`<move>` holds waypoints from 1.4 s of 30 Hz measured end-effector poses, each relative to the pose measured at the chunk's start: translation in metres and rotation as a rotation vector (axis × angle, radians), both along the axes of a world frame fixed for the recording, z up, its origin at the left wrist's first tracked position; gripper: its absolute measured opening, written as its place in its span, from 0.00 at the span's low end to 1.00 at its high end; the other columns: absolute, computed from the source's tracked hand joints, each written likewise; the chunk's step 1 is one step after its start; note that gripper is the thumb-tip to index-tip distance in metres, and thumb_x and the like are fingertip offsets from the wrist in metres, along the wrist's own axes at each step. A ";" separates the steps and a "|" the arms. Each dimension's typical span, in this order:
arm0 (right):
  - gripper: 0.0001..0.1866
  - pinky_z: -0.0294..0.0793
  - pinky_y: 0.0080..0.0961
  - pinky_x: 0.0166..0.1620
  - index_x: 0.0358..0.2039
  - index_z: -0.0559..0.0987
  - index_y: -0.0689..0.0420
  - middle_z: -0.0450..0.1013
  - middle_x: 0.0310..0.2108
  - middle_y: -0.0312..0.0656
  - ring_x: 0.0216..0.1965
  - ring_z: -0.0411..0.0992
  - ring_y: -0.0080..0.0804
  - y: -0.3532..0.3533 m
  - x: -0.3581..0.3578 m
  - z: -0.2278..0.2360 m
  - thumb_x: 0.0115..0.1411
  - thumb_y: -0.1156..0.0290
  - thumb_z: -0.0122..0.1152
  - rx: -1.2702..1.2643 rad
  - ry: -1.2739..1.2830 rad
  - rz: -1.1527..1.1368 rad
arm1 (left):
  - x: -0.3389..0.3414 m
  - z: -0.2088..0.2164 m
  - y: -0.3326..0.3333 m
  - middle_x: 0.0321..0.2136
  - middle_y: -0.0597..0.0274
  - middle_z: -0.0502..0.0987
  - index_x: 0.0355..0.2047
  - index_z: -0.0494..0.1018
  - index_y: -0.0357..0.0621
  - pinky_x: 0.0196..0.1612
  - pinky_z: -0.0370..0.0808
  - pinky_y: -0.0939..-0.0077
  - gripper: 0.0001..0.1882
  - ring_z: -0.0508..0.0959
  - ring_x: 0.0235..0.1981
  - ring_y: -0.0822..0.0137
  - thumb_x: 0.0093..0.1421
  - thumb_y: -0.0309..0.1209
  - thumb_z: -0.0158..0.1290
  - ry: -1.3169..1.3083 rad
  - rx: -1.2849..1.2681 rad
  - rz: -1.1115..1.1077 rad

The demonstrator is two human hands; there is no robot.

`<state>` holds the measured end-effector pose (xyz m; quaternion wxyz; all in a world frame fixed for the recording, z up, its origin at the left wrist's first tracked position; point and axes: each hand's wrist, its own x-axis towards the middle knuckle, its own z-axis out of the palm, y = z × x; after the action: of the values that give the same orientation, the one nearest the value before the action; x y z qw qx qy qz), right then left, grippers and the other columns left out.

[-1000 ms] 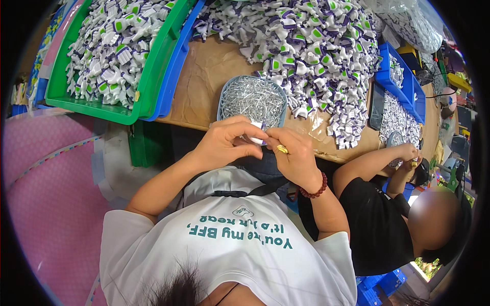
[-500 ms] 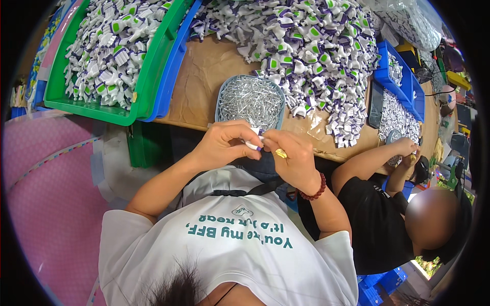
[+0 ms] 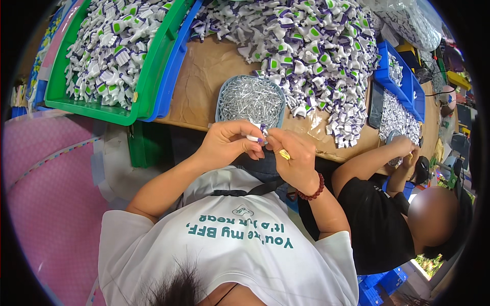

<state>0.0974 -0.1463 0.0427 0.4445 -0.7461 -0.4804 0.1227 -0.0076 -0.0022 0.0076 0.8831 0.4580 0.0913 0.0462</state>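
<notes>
My left hand (image 3: 228,144) pinches a small white and purple plastic toy part (image 3: 253,138) between thumb and fingers. Close against it, my right hand (image 3: 294,153) is closed, its fingertips meeting the purple end of the part. A yellow thing (image 3: 284,154) shows at the right hand's curled fingers; most of it is hidden, and I cannot tell its kind. Both hands are just in front of the table edge, by a grey-blue tub (image 3: 221,104) full of thin silvery metal pins (image 3: 252,101).
A heap of white, purple and green toy parts (image 3: 311,56) covers the table's far side. At the left stands a green bin (image 3: 140,97) of similar parts, beside a blue bin (image 3: 171,76). A co-worker (image 3: 372,214) in black works close on my right, near a blue tray (image 3: 403,86).
The toy part has shifted slightly up and turned in my left fingers, which have spread a little at their tips. My right hand stays almost in place.
</notes>
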 end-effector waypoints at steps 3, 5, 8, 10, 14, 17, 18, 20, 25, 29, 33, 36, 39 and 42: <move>0.09 0.68 0.29 0.24 0.32 0.74 0.65 0.70 0.21 0.47 0.21 0.70 0.41 0.001 0.000 0.000 0.47 0.85 0.56 0.019 -0.003 0.003 | 0.000 0.000 0.002 0.24 0.55 0.74 0.31 0.70 0.33 0.26 0.77 0.77 0.04 0.78 0.25 0.65 0.54 0.19 0.52 0.095 -0.107 -0.011; 0.09 0.68 0.28 0.24 0.32 0.73 0.65 0.70 0.20 0.47 0.21 0.70 0.40 0.002 0.000 -0.002 0.47 0.85 0.55 0.046 0.009 -0.010 | 0.001 -0.002 0.001 0.24 0.56 0.74 0.31 0.70 0.34 0.26 0.77 0.78 0.04 0.78 0.24 0.66 0.54 0.20 0.52 0.125 -0.194 -0.010; 0.09 0.68 0.28 0.24 0.32 0.73 0.65 0.70 0.20 0.46 0.21 0.70 0.39 0.001 0.001 -0.004 0.47 0.85 0.55 0.041 0.012 -0.003 | 0.000 0.000 -0.004 0.23 0.56 0.74 0.31 0.70 0.35 0.26 0.77 0.78 0.04 0.77 0.24 0.67 0.55 0.22 0.52 0.124 -0.126 0.036; 0.09 0.68 0.28 0.24 0.32 0.73 0.65 0.70 0.20 0.46 0.21 0.70 0.39 0.000 0.001 -0.004 0.47 0.85 0.55 0.032 0.023 0.005 | 0.000 0.003 -0.004 0.24 0.56 0.74 0.31 0.70 0.35 0.26 0.77 0.79 0.04 0.77 0.24 0.67 0.55 0.22 0.52 0.148 -0.115 0.038; 0.10 0.68 0.28 0.25 0.32 0.73 0.65 0.70 0.20 0.46 0.21 0.71 0.38 0.000 0.000 -0.006 0.46 0.86 0.55 0.041 0.056 0.023 | 0.000 -0.001 -0.002 0.24 0.57 0.74 0.31 0.70 0.35 0.26 0.77 0.79 0.04 0.78 0.25 0.67 0.55 0.22 0.52 0.210 -0.241 0.001; 0.11 0.68 0.28 0.24 0.32 0.73 0.64 0.70 0.20 0.45 0.21 0.70 0.38 0.000 -0.001 -0.011 0.45 0.86 0.55 0.062 0.027 0.029 | 0.001 -0.001 -0.004 0.25 0.57 0.74 0.32 0.70 0.35 0.28 0.77 0.78 0.04 0.78 0.26 0.67 0.55 0.21 0.52 0.201 -0.122 0.026; 0.12 0.68 0.28 0.24 0.33 0.73 0.64 0.69 0.20 0.45 0.21 0.69 0.38 0.000 -0.001 -0.012 0.45 0.86 0.55 0.070 0.010 0.030 | 0.002 -0.001 -0.005 0.25 0.58 0.74 0.32 0.70 0.35 0.29 0.78 0.78 0.04 0.78 0.27 0.66 0.55 0.21 0.52 0.197 -0.054 0.037; 0.12 0.67 0.28 0.23 0.33 0.73 0.63 0.68 0.19 0.43 0.20 0.68 0.37 -0.001 -0.001 -0.015 0.45 0.85 0.56 0.042 -0.079 0.020 | 0.001 -0.008 -0.004 0.28 0.58 0.74 0.34 0.70 0.36 0.32 0.78 0.78 0.05 0.78 0.30 0.66 0.55 0.22 0.51 0.150 -0.101 0.007; 0.12 0.66 0.29 0.22 0.34 0.73 0.61 0.67 0.19 0.42 0.20 0.67 0.37 -0.008 0.001 -0.019 0.46 0.82 0.57 -0.045 -0.351 -0.014 | 0.004 -0.009 0.010 0.37 0.59 0.73 0.40 0.69 0.38 0.42 0.75 0.81 0.10 0.76 0.40 0.67 0.56 0.20 0.50 0.240 -0.427 -0.062; 0.11 0.67 0.32 0.23 0.33 0.74 0.59 0.68 0.20 0.43 0.22 0.68 0.40 -0.024 0.006 -0.038 0.46 0.79 0.58 -0.065 -0.273 -0.083 | 0.004 -0.015 0.001 0.37 0.60 0.73 0.41 0.68 0.40 0.40 0.74 0.82 0.11 0.76 0.38 0.69 0.56 0.21 0.50 0.345 -0.388 -0.053; 0.09 0.69 0.38 0.28 0.31 0.73 0.58 0.69 0.28 0.48 0.26 0.70 0.48 -0.081 0.049 -0.073 0.48 0.73 0.58 -0.492 -0.405 -0.459 | 0.004 -0.006 -0.003 0.38 0.59 0.73 0.44 0.67 0.41 0.38 0.73 0.83 0.14 0.76 0.38 0.70 0.57 0.22 0.50 0.355 -0.223 -0.036; 0.09 0.71 0.37 0.29 0.32 0.73 0.58 0.69 0.30 0.47 0.28 0.71 0.47 -0.106 0.073 -0.086 0.49 0.73 0.56 -0.709 -0.539 -0.614 | 0.005 -0.007 -0.004 0.37 0.59 0.73 0.45 0.67 0.41 0.38 0.73 0.83 0.15 0.76 0.38 0.70 0.57 0.22 0.51 0.340 -0.214 -0.103; 0.08 0.71 0.36 0.29 0.32 0.74 0.58 0.71 0.30 0.48 0.28 0.71 0.47 -0.110 0.081 -0.104 0.51 0.71 0.56 -0.791 -0.556 -0.684 | 0.007 -0.004 -0.006 0.36 0.59 0.74 0.45 0.68 0.41 0.39 0.73 0.83 0.14 0.76 0.37 0.69 0.57 0.24 0.50 0.342 -0.261 -0.099; 0.09 0.71 0.35 0.28 0.34 0.74 0.58 0.71 0.29 0.49 0.27 0.72 0.46 -0.108 0.087 -0.105 0.51 0.72 0.56 -0.657 -0.542 -0.659 | 0.006 -0.004 -0.006 0.35 0.59 0.74 0.44 0.68 0.40 0.38 0.74 0.83 0.13 0.76 0.37 0.68 0.58 0.26 0.50 0.349 -0.300 -0.069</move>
<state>0.1845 -0.2547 -0.0623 0.0625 -0.9620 -0.2545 -0.0766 -0.0019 -0.0081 0.0038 0.9131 0.3256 0.2326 -0.0779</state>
